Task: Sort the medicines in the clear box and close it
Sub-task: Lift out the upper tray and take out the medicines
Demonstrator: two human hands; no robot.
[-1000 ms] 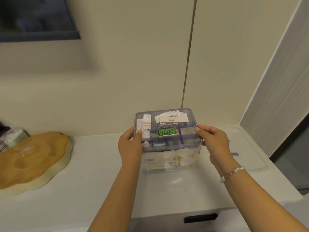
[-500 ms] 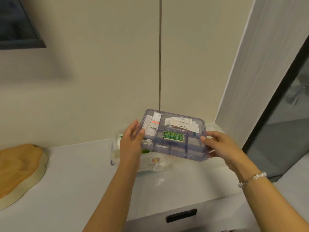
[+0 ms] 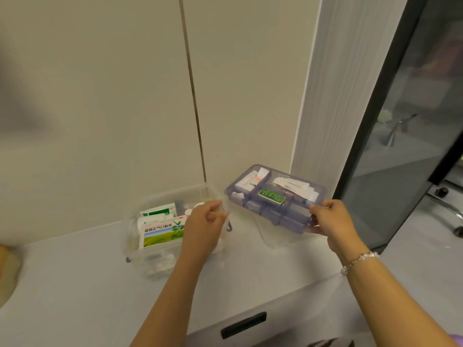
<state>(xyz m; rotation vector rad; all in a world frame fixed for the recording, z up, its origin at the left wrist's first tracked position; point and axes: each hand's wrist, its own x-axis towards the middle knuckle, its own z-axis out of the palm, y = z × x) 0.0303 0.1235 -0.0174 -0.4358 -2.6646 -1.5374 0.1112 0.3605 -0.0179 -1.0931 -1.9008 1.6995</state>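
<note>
The clear box (image 3: 136, 236) stands open on the white counter, holding a green-and-white medicine carton (image 3: 160, 232), a white bottle and other packets. To its right, a bluish divided tray (image 3: 273, 216) with small packets, folded leaflets and a green box (image 3: 271, 196) is held by my right hand (image 3: 330, 222) at its right end. The tray sits low over the counter near the wall corner. My left hand (image 3: 204, 225) hovers over the clear box's right side, fingers loosely curled, apart from the tray.
A wooden-coloured dish (image 3: 6, 271) shows at the far left edge. A ribbed white panel (image 3: 333, 108) and a dark glass door (image 3: 411, 121) close off the right side. A drawer with a black handle (image 3: 243, 324) lies below the counter front.
The divided tray has been lifted off the clear box and carried right and down toward the counter. My left hand has let go of it. The box's contents now show.
</note>
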